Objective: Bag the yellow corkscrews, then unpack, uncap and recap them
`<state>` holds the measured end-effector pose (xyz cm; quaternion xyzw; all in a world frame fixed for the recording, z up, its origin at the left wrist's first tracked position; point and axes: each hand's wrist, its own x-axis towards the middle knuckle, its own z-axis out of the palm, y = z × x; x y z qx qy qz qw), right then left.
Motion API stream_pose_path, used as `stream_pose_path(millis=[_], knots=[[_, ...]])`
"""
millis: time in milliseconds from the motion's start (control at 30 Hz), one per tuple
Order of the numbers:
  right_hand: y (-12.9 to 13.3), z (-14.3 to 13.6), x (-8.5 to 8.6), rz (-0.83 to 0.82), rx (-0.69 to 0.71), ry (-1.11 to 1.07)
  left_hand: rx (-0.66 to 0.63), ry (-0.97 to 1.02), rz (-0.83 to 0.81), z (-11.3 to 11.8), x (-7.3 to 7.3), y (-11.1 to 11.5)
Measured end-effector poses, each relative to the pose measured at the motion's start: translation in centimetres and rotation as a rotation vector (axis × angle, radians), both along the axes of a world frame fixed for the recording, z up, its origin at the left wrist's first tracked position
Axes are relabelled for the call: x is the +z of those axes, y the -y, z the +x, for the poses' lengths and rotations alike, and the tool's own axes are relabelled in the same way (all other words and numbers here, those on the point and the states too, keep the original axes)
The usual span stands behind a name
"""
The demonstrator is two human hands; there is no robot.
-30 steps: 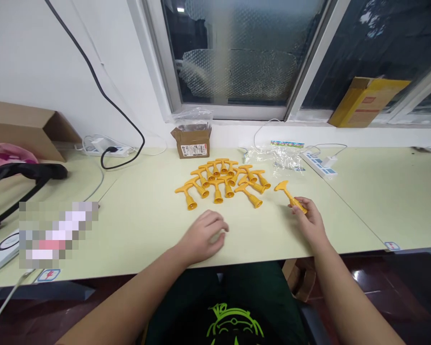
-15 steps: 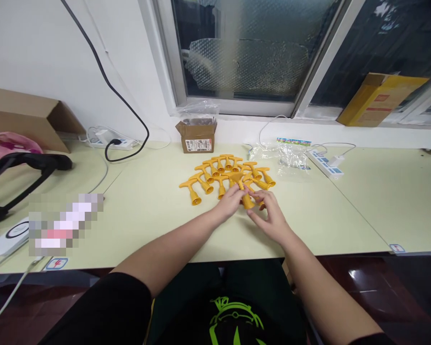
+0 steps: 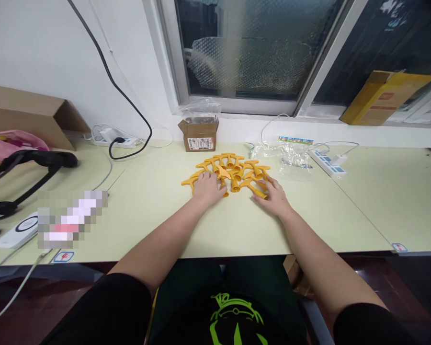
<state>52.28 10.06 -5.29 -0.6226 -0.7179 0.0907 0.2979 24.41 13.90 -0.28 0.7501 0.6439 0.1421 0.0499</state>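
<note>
Several yellow T-shaped plastic pieces (image 3: 235,183) lie fanned out in curved rows on the pale green table (image 3: 147,215). Over the left side of the fan rests my left hand (image 3: 207,190), its fingers spread on the pieces and covering parts of some. My right hand (image 3: 274,197) lies at the fan's right edge, fingers apart, touching a yellow piece (image 3: 255,190) that points toward the lower right. Neither hand is closed round a piece.
Behind the pieces stands a small open cardboard box (image 3: 200,136). Clear plastic packaging (image 3: 294,155) and a power strip (image 3: 327,163) lie to the right. At the left are a black headset strap (image 3: 32,179), a white charger (image 3: 19,231) and a pink bag (image 3: 16,143).
The yellow piece between my hands has been let go. My left hand has moved left onto the fan, my right hand slightly right, and the hands are farther apart.
</note>
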Motion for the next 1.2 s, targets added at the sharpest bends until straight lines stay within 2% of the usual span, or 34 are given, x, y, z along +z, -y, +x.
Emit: stream_pose_path(millis=[300,500,600,667,733,800,867,933,1000,1067,1200], knots=[[-1.0,-1.6,-0.5,0.022,-0.051,0.090,-0.114,-0.006,0.048,-0.2,-0.5,-1.7],[-2.1,-2.2,-0.1,0.042,-0.003,0.080,-0.119,-0.005,0.086,-1.1,-0.7,-2.8],[-2.8,-2.0,-0.2,0.076,0.067,0.022,-0.136,-0.030,0.170,-1.6,-0.7,-2.9],[-3.5,-1.1,-0.4,0.143,0.064,-0.043,-0.160,-0.032,0.258,-2.0,-0.6,-2.8],[-4.3,0.6,-0.6,0.222,-0.032,-0.088,-0.184,-0.010,0.330,-2.3,-0.4,-2.5],[-5.2,2.8,-0.8,0.259,-0.213,-0.082,-0.228,0.025,0.344,-2.6,-0.2,-1.9],[-6.1,4.9,-0.9,0.214,-0.410,-0.031,-0.345,0.072,0.288,-2.7,0.1,-1.1],[-7.0,6.5,-1.0,0.085,-0.540,0.030,-0.510,0.111,0.189,-2.6,0.3,-0.1],[-7.8,7.2,-1.0,-0.073,-0.566,0.092,-0.638,0.112,0.089,-2.2,0.5,0.9],[-8.1,7.3,-1.0,-0.166,-0.541,0.135,-0.691,0.072,0.008,-1.6,0.7,1.7],[-7.9,7.0,-0.9,-0.113,-0.567,0.112,-0.664,-0.002,-0.076,-0.6,0.8,2.3]])
